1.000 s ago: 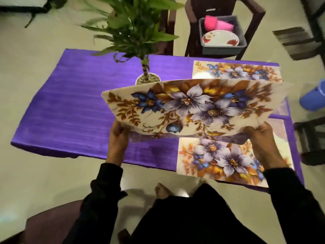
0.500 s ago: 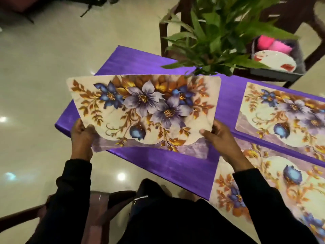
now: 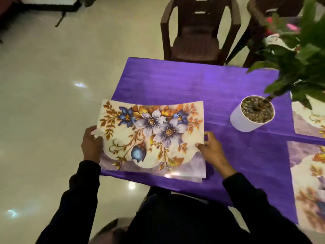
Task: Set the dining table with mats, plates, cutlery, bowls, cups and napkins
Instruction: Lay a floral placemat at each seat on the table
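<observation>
At the near left corner of the desk (image 3: 202,81), both hands hold one flowery mat (image 3: 151,136). The left hand (image 3: 91,144) has a grip on the mat's left edge, thumb on top. The right hand (image 3: 212,150) pinches the mat's right edge. The mat's near edge looks to rest on the purple cloth; I cannot tell if its far edge does. Right of the mat stands a white pot (image 3: 249,114) with a green plant (image 3: 299,55). Farther right of the mat lie two more mats (image 3: 309,182), flat on the desk. Past the mat, behind the desk, is a brown chair (image 3: 197,30).
</observation>
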